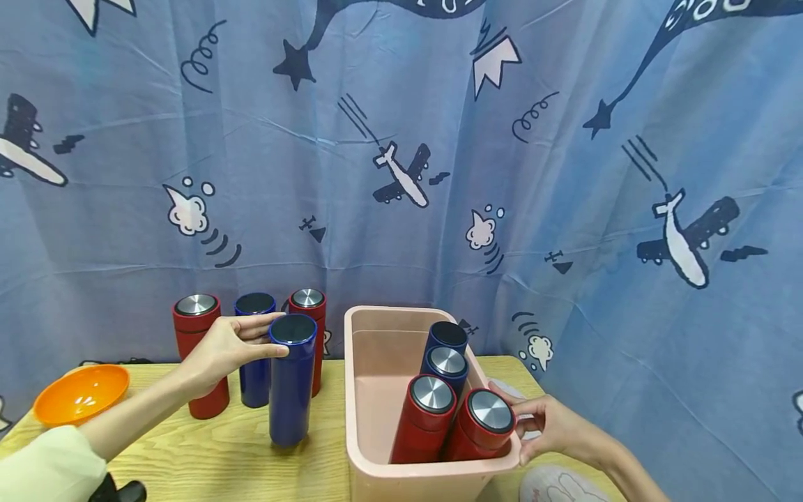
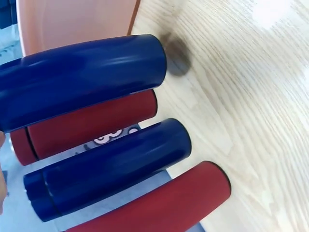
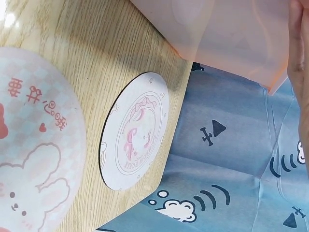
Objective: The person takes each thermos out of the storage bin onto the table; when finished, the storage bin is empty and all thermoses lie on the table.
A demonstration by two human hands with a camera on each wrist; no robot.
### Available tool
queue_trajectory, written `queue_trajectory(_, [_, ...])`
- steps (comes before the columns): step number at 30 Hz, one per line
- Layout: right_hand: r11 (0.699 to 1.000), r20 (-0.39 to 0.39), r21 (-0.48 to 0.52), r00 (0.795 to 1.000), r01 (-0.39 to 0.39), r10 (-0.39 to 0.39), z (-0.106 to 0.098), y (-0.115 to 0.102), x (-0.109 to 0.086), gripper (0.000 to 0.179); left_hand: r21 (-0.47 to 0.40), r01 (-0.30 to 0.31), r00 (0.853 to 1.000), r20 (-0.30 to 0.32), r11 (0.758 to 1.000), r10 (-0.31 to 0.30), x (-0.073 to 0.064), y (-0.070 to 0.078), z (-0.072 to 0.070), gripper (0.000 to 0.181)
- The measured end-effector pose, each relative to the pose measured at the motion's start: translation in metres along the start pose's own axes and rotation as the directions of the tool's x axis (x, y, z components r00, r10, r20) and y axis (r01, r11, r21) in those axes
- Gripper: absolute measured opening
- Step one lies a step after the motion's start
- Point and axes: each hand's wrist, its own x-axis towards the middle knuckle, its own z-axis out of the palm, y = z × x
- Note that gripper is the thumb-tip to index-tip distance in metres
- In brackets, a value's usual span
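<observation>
My left hand [image 1: 233,343] pinches a blue vacuum flask [image 1: 292,390] near its black lid, thumb on the near side and fingers behind. The flask is upright; its base [image 2: 157,60] shows beside a dark shadow in the left wrist view. Behind it stand a second blue flask [image 1: 254,373] and two red flasks, one left [image 1: 210,401] and one right [image 1: 318,328]. My right hand [image 1: 552,427] grips the right rim of a pink bin [image 1: 380,468]. Inside the bin, two red flasks [image 1: 422,432] and two blue flasks [image 1: 448,336] lean along the right side.
An orange bowl [image 1: 84,396] sits at the table's left edge. Two round printed mats, one with a rabbit [image 3: 38,140] and one white [image 3: 137,130], lie right of the bin. A patterned blue curtain [image 1: 401,84] hangs behind the table. A black object [image 1: 128,491] shows at lower left.
</observation>
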Motion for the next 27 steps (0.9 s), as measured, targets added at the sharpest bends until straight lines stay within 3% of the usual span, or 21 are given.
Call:
queue_trajectory(11, [1.000, -0.022, -0.024, 1.000, -0.011, 0.011, 0.001, 0.000, 0.000, 0.038, -0.024, -0.002, 1.000, 0.009, 1.000, 0.002, 0.008, -0.014, 0.007, 0.067])
queue_trajectory(27, [0.999, -0.025, 0.002, 0.999, -0.046, 0.046, 0.001, 0.000, 0.000, 0.038, -0.038, -0.058, 0.991, 0.120, 0.998, 0.063, 0.028, -0.030, 0.010, 0.065])
